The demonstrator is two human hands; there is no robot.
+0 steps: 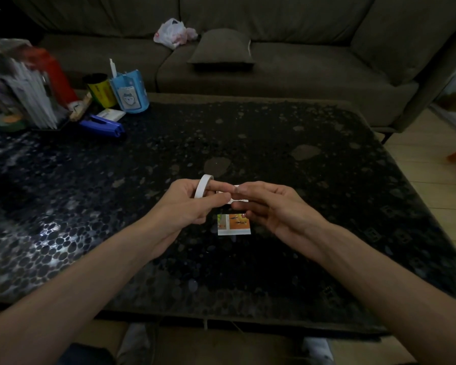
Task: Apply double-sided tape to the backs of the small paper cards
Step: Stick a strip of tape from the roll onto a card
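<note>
Tape roll (202, 187) rings left fingers (217, 184), beside right fingers (248, 189) pinching white piece (239, 200).

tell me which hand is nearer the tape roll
Left. The left hand grips the roll itself. The right hand is just to the roll's right, not touching it, pinching a white piece beside it.

I'm looking into a home living room. A sofa (287, 75) with a cushion (221, 48) and a plastic bag (173, 32) spans the top, and a low table (287, 133) fills the middle. A stapler (102, 125) lies upper left, with wood floor (429, 177) at right.
</note>
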